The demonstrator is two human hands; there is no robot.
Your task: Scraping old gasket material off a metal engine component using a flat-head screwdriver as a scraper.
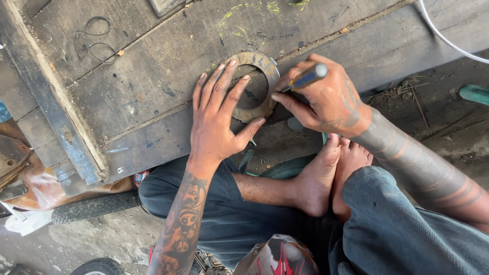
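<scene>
A flat, rusty metal ring (265, 63) lies on a worn wooden board (153, 81). My left hand (219, 119) lies flat on the ring's left side, fingers spread, pressing it down. My right hand (321, 97) grips a blue-handled tool (305, 78) like a pen, its tip at the ring's right edge. I sit cross-legged, and my bare feet (326, 178) rest below the board's edge.
A dark metal bar (51, 97) runs diagonally across the board's left side. A loop of thin wire (94, 40) lies at the upper left. A white cable (448, 38) crosses the top right corner. A tyre (91, 206) and a crumpled rag (25, 221) sit at the lower left.
</scene>
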